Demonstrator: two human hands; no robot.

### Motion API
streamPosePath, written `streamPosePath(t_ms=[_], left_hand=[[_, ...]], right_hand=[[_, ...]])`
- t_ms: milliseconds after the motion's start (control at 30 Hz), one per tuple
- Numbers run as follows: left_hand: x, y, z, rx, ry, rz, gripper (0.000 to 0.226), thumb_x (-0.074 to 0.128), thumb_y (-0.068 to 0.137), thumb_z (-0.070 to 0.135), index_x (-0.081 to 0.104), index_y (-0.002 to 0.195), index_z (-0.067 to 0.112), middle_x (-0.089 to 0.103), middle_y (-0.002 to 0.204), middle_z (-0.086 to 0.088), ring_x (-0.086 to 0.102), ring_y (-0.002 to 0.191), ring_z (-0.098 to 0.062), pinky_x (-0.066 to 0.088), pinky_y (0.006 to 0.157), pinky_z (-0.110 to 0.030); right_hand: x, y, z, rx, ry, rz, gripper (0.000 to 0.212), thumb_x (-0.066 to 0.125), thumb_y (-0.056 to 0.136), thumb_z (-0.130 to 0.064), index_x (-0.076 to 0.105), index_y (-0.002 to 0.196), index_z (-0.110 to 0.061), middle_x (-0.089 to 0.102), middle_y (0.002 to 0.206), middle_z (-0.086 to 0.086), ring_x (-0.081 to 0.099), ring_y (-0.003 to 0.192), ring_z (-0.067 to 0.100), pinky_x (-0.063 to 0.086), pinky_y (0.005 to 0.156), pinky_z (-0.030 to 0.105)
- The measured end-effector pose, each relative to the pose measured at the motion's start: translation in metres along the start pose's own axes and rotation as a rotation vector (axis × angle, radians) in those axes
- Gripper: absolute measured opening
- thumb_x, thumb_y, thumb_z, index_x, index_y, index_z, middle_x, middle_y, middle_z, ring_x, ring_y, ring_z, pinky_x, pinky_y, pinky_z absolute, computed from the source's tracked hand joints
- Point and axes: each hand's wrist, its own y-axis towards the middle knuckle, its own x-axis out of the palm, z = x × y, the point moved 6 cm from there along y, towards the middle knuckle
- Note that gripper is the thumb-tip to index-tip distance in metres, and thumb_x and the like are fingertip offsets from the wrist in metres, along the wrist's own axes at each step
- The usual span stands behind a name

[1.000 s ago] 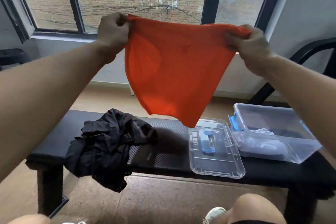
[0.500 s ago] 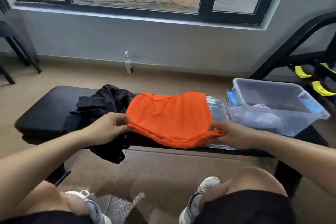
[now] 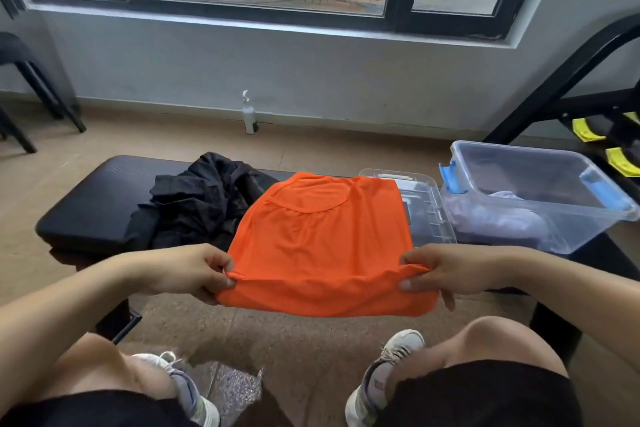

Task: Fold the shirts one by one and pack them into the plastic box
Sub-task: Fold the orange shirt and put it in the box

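Now, head view only:

Orange shirt [image 3: 322, 239]: spread over the middle of the desk, far part lying flat, near edge lifted off the front of the desk and hanging a little between the two hands; right side draped over part of the clear lid.

Left hand [image 3: 194, 270]: grip closed on the near left corner of the orange shirt — thumb on top, fingers curled beneath the cloth.

Right hand [image 3: 446, 270]: grip closed on the near right corner of the same shirt, thumb over the bunched hem, remaining fingers below.

Black shirt [image 3: 204, 201]: crumpled in a heap on the desk, left of the orange one and touching its edge, partly spilling over the near side.

Plastic box [image 3: 540, 215]: open, at the right end of the desk, blue latches on its rim; pale folded cloth [image 3: 498, 215] inside — kind of garment not clear.

Clear lid [image 3: 429, 204]: flat on the desk, just beside the box on its left, partly under the orange shirt.

Desk [image 3: 90, 204]: black, padded, low, standing on a tan floor.

Spray bottle [image 3: 249, 114]: upright on the floor by the wall, beyond the desk.

Knees and shoes: at the bottom edge, below the hands.
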Motion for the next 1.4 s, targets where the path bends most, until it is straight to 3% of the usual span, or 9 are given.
streamPosePath(t_ms=[133,267,367,600,767,933,1033,1200,1400], left_hand=[[-0.007,0.002,0.0,-0.014,-0.045,0.034,0.009,0.062,0.097,0.008,0.067,0.089,0.007,0.071,0.082,-0.005,0.069,0.081,-0.018,0.06,0.085,-0.04],[-0.017,0.008,0.007,-0.049,-0.054,-0.002,0.015,0.062,0.098,0.011,0.064,0.102,-0.004,0.072,0.088,-0.013,0.07,0.078,-0.023,0.059,0.075,-0.036],[-0.023,0.014,0.019,-0.075,-0.028,-0.021,0.013,0.06,0.1,0.013,0.065,0.099,0.002,0.07,0.087,-0.014,0.069,0.075,-0.024,0.059,0.071,-0.037],[-0.071,0.054,0.067,0.218,0.026,0.597,0.013,0.065,0.096,0.027,0.071,0.086,0.02,0.073,0.084,-0.009,0.065,0.072,-0.018,0.058,0.072,-0.043],[-0.084,0.081,0.075,0.273,-0.062,0.807,0.015,0.063,0.097,0.028,0.07,0.088,0.019,0.069,0.081,0.002,0.058,0.071,-0.015,0.043,0.067,-0.032],[-0.093,0.109,0.07,0.288,-0.059,0.888,0.016,0.063,0.096,0.031,0.07,0.088,0.02,0.073,0.085,-0.004,0.061,0.075,-0.015,0.045,0.068,-0.033],[-0.099,0.122,0.077,0.299,-0.018,0.921,0.016,0.062,0.096,0.031,0.07,0.089,0.02,0.072,0.085,-0.001,0.064,0.079,-0.016,0.044,0.066,-0.031],[-0.107,0.148,0.079,0.258,-0.003,0.916,0.015,0.062,0.096,0.035,0.07,0.087,0.025,0.072,0.083,0.003,0.067,0.084,-0.02,0.051,0.077,-0.036],[-0.106,0.178,0.077,0.201,-0.041,0.882,0.012,0.063,0.095,0.028,0.072,0.093,0.021,0.074,0.094,-0.003,0.068,0.097,-0.024,0.053,0.09,-0.039]], right_hand=[[0.002,0.005,-0.001,0.033,0.029,-0.029,0.035,0.061,0.098,-0.038,0.053,0.097,-0.005,0.043,0.086,0.006,0.052,0.061,0.007,0.052,0.054,0.025],[-0.009,0.015,0.007,0.117,0.232,-0.025,0.043,0.067,0.094,-0.038,0.056,0.125,-0.01,0.055,0.097,0.006,0.056,0.074,0.014,0.05,0.045,0.026],[-0.023,0.024,0.007,0.14,0.273,-0.011,0.03,0.067,0.094,-0.034,0.059,0.113,-0.012,0.057,0.082,0.005,0.056,0.051,0.009,0.047,0.038,0.024],[-0.082,0.057,0.017,0.098,0.205,0.364,0.022,0.064,0.097,-0.033,0.065,0.106,-0.013,0.067,0.08,0.005,0.065,0.062,0.015,0.047,0.042,0.026],[-0.105,0.077,0.028,0.112,0.289,0.61,0.02,0.067,0.095,-0.033,0.069,0.1,-0.014,0.071,0.088,0.011,0.069,0.073,0.021,0.057,0.052,0.03],[-0.115,0.097,0.047,0.072,0.284,0.867,0.014,0.072,0.091,-0.031,0.072,0.091,-0.017,0.074,0.081,0.008,0.073,0.076,0.026,0.063,0.069,0.045],[-0.124,0.106,0.058,0.106,0.198,0.967,0.014,0.072,0.091,-0.035,0.069,0.084,-0.024,0.071,0.077,-0.002,0.069,0.076,0.021,0.055,0.07,0.036],[-0.13,0.124,0.069,0.155,0.133,0.99,0.015,0.069,0.092,-0.035,0.064,0.083,-0.024,0.064,0.074,-0.005,0.061,0.073,0.018,0.04,0.064,0.03],[-0.127,0.139,0.089,0.241,0.095,0.98,0.017,0.068,0.092,-0.033,0.061,0.08,-0.023,0.063,0.078,-0.004,0.063,0.081,0.023,0.046,0.071,0.034]])
